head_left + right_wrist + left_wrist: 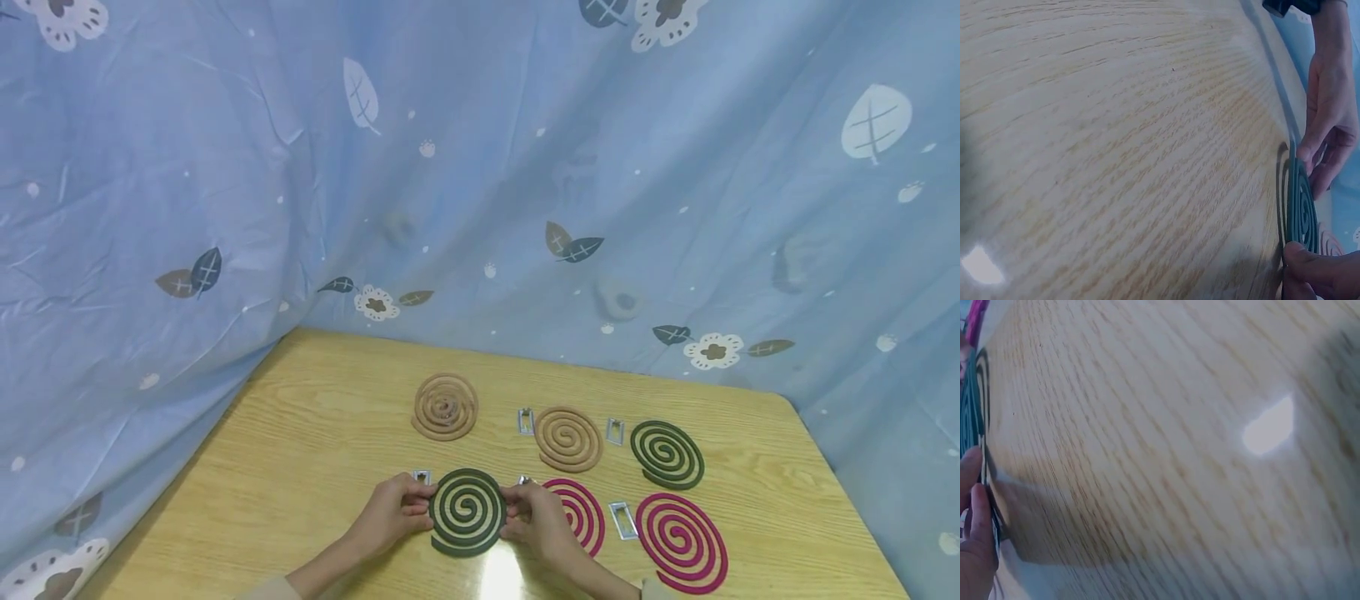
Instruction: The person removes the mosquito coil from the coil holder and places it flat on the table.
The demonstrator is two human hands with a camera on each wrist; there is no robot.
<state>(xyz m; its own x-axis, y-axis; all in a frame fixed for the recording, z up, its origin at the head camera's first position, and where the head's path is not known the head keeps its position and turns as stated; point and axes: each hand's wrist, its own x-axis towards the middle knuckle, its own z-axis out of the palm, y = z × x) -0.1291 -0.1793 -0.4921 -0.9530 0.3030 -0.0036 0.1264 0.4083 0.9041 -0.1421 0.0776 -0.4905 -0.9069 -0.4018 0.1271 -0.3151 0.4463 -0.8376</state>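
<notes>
A dark green mosquito coil point(467, 546) is held between both hands near the table's front. My left hand point(391, 512) pinches its left edge, thumb and fingers at the rim. On the opposite edge my right hand point(542, 521) pinches it the same way. In the right wrist view the coil point(1303, 209) stands tilted close over the table, both hands at its rim. The left wrist view catches the coil point(969, 409) at the far left edge, with the left hand's fingers point(980, 512) on it. A pink coil point(596, 521) lies partly hidden behind the right hand.
Further coils rest on the wooden table point(322, 417): two tan ones point(420, 408) point(568, 439), a green one point(667, 454) and another pink one point(681, 542). Small metal stands point(615, 431) lie among them, including one point(623, 521) between the pink coils. A blue patterned curtain point(480, 208) hangs behind.
</notes>
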